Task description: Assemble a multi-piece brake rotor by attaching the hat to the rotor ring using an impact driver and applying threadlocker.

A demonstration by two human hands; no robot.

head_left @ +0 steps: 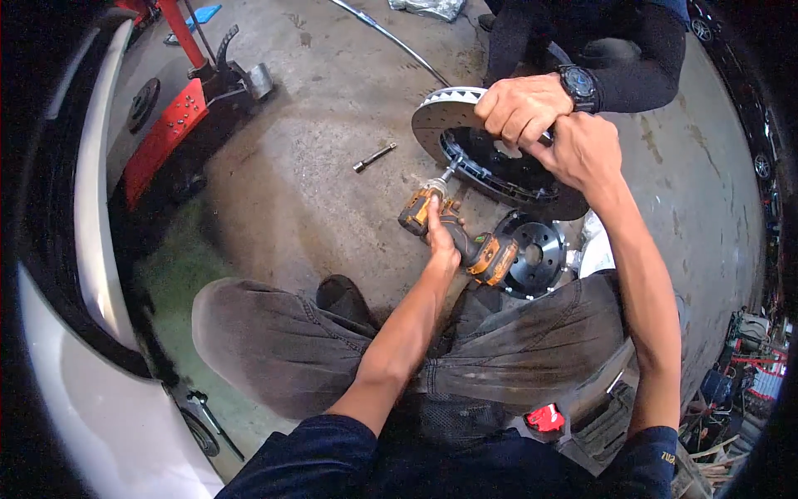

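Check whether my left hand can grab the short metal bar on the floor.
Probably not: your left hand holds the power driver, though nothing seems to block its way to the short metal bar.

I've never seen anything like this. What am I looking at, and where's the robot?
There is no robot: these are a person's two bare hands. The picture comes from a wide fisheye camera worn on the head, looking down, so straight edges bend near the rim. The left hand holds a yellow-and-black power driver, its tip at a tilted metal disc. The right hand grips the disc beside a co-worker's hand. On the concrete floor lie a short metal bar and a dark round part with holes.
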